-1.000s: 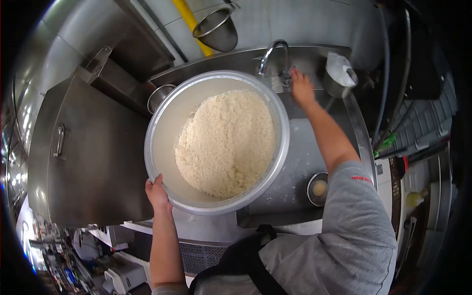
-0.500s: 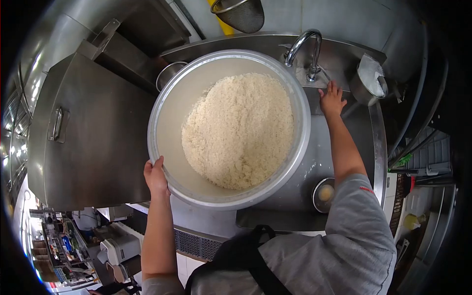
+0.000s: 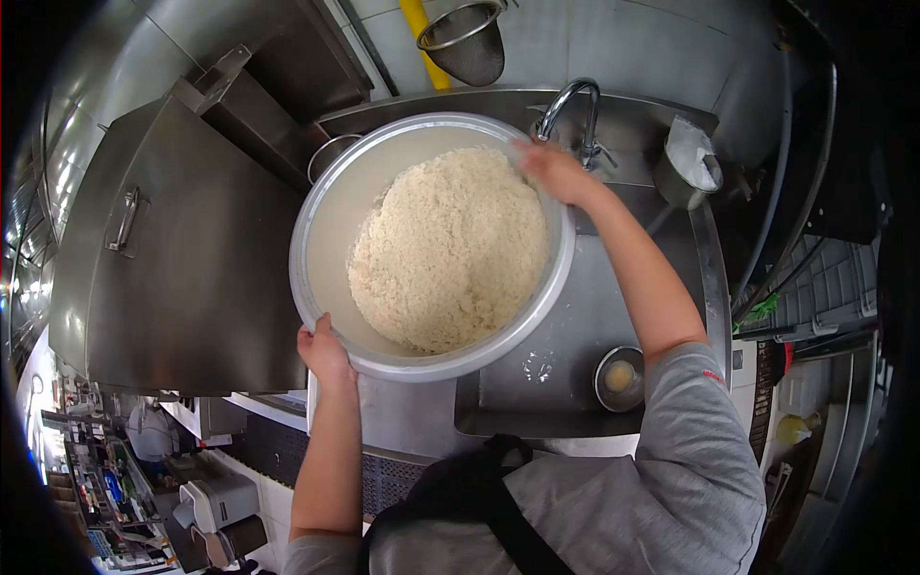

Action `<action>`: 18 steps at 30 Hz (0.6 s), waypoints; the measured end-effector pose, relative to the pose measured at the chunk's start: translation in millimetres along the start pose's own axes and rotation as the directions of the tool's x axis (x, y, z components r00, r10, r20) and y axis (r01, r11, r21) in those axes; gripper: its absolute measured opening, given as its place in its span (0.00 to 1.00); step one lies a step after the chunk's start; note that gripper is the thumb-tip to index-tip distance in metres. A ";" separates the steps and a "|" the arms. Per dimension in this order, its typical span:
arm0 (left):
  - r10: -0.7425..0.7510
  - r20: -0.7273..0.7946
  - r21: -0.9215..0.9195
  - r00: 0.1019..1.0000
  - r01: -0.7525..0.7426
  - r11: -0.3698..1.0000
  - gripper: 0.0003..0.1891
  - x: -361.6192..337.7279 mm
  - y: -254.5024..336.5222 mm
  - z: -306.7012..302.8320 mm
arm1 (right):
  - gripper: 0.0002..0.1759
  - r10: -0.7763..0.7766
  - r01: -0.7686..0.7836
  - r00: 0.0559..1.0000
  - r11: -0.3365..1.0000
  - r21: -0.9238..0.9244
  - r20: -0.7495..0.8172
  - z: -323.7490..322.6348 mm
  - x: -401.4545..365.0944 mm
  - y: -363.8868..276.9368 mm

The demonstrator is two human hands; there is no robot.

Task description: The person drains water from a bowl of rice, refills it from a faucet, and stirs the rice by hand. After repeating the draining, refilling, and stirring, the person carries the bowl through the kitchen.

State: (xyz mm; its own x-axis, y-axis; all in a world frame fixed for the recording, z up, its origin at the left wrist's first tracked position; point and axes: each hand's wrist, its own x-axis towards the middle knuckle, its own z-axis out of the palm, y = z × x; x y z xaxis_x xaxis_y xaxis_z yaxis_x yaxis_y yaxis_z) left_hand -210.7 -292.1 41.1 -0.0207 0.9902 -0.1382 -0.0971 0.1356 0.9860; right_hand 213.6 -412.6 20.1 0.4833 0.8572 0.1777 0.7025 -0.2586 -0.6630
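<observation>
A large round metal pot stands tilted toward me over the sink's left side, heaped with white rice. My left hand is closed on its rim at the lower left, thumb on top and fingers hidden underneath. At the upper right of the rim is my right hand, its fingers smeared by motion and reaching over the edge; whether they grip it I cannot tell. Just behind that hand rises the chrome faucet.
The steel sink holds a small round bowl with something pale inside. At the back right corner sits a metal container with white contents. A mesh strainer hangs on the wall. Left stands a steel cabinet.
My right hand has moved left from beside the faucet to the pot's rim. My left hand stays on the rim. The pot shows slightly smaller, with more of the sink visible, as the view shifted.
</observation>
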 end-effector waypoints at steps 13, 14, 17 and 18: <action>-0.043 -0.037 -0.090 0.998 0.040 0.995 0.22 -46.9 -7.2 34.7 | 0.17 0.213 -0.123 0.926 0.951 -0.284 0.313 -16.3 -52.1 -97.8; 0.016 -0.019 -0.026 1.000 -0.016 1.000 0.23 -47.8 -6.3 33.6 | 0.16 0.191 -0.110 0.936 0.957 -0.269 0.297 -14.1 -63.5 -99.1; 0.230 -0.068 0.313 0.971 -0.198 0.929 0.28 -45.0 -7.6 21.7 | 0.15 0.166 -0.144 0.986 0.905 -0.400 0.022 -4.4 -108.1 -113.4; 0.403 -0.082 0.560 0.912 -0.292 0.775 0.32 -41.8 -9.0 19.9 | 0.15 0.178 -0.156 0.984 0.902 -0.403 0.016 -0.2 -112.2 -112.2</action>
State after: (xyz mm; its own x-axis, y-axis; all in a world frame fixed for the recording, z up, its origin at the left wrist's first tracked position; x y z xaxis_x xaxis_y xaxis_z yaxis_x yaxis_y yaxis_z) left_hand -189.1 -334.1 39.9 -0.1397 0.9545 0.2636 0.4881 -0.1653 0.8570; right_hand 80.7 -479.9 74.7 0.5919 0.8047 0.0455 0.7686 -0.5466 -0.3323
